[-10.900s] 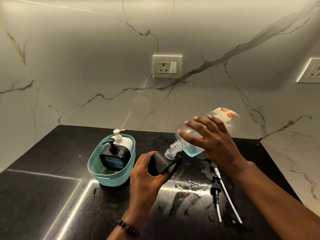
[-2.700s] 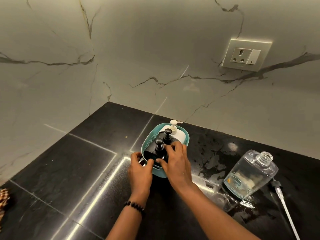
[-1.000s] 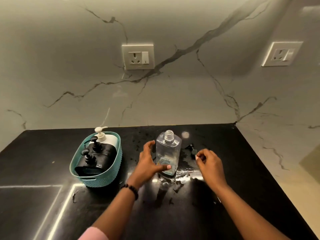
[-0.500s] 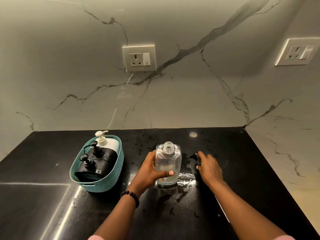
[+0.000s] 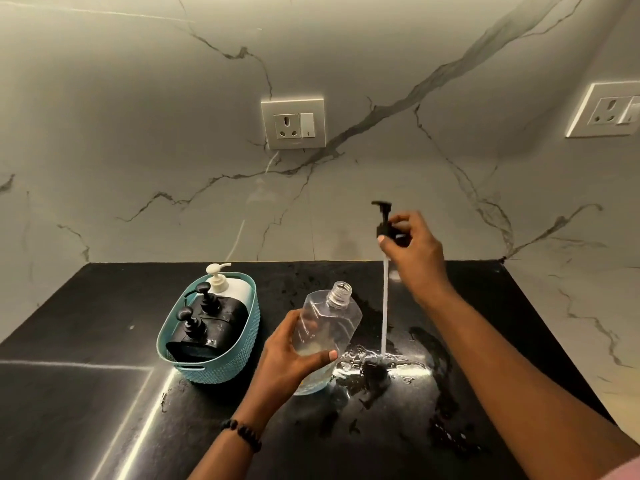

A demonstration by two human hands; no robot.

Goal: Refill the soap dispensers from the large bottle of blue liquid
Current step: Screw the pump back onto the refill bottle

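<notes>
My left hand (image 5: 289, 363) grips the large clear bottle (image 5: 327, 327), which leans right with its open neck up and only a little blue liquid at the bottom. My right hand (image 5: 412, 247) pinches the black pump head (image 5: 383, 220) raised above the counter, right of the bottle's neck. Its long white tube (image 5: 384, 306) hangs straight down, the tip near the wet patch. Two black pump dispensers (image 5: 207, 322) and a white pump dispenser (image 5: 230, 287) stand in a teal basket (image 5: 214, 370) to the left.
The black stone counter (image 5: 86, 410) carries spilled liquid (image 5: 388, 370) around the bottle's base. Marble walls meet at the back right corner, with wall sockets (image 5: 293, 123) behind and at the right (image 5: 611, 110).
My right hand picked the pump up off the counter and raised it, the tube now hanging vertically. My left hand tilted the bottle to the right.
</notes>
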